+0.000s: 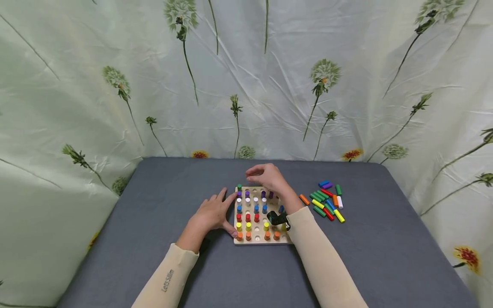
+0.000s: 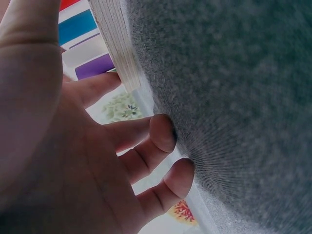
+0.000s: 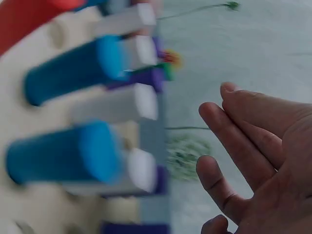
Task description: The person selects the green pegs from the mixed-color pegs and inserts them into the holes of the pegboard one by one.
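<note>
A wooden pegboard (image 1: 256, 233) lies on the table with rows of upright pegs in orange, yellow, red, blue, white and purple. One green peg (image 1: 239, 187) stands at its far left corner. My left hand (image 1: 211, 212) rests beside the board's left side, thumb near the front corner and index finger touching the far end; its fingers (image 2: 161, 131) are spread. Above the board's far edge hovers my right hand (image 1: 267, 176), its fingers loosely extended. In the right wrist view nothing shows between those fingers (image 3: 239, 146), and a blue peg (image 3: 63, 153) stands close to the camera.
Right of the board lies a loose heap of pegs, among them a yellow peg (image 1: 339, 216), a white peg (image 1: 340, 202) and several green ones. A dark wrist camera (image 1: 276, 218) on the right arm hides part of the board. A flowered curtain (image 1: 269, 107) hangs behind the grey table (image 1: 169, 192).
</note>
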A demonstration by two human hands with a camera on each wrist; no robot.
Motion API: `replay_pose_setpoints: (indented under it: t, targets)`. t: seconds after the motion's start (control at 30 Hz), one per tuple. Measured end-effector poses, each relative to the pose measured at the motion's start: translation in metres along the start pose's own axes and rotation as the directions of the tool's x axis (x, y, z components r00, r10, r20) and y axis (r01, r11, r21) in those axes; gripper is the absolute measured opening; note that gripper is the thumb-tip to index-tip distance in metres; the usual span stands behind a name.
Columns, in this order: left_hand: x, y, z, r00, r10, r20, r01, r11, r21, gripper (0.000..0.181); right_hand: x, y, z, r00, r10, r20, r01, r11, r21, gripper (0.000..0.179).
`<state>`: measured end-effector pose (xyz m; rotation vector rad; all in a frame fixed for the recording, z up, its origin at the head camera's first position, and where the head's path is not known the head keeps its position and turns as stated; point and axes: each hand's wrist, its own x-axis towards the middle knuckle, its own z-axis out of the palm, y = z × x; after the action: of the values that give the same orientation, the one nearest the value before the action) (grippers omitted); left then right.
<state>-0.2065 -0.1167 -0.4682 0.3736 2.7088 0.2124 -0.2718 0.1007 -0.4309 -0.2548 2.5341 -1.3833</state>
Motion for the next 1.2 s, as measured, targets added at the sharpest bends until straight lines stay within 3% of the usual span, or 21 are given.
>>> replay_pose_setpoints:
  t: [0.17,0.3,0.6,1.1,1.2]
  targets:
    - [0.0,0.0,-0.001,1.0,-0.005,0.0,0.005,1.0,-0.003,0.134,-0.017,-0.005,-0.033,0.996,-0.008,-0.086,0.023,0.986,0.168,0.034]
    - [-0.002,0.0,-0.001,1.0,0.012,-0.014,-0.012,1.0,0.003,0.134,-0.033,-0.007,-0.054,0.984,-0.017,-0.176,0.059,0.97,0.235,0.035]
    - [0.0,-0.001,0.0,1.0,0.012,-0.018,-0.012,1.0,-0.008,0.134,-0.062,0.006,-0.087,0.952,-0.014,-0.306,0.079,0.977,0.2,0.04]
    - [0.0,-0.001,-0.001,1.0,-0.005,0.003,0.005,1.0,-0.005,0.134,-0.104,0.058,-0.136,0.88,0.126,-0.457,-0.055,0.985,0.164,0.055]
    - [0.0,0.001,-0.001,1.0,-0.007,0.001,0.007,1.0,-0.012,0.134,-0.111,0.072,-0.147,0.858,0.152,-0.491,-0.083,0.984,0.159,0.056]
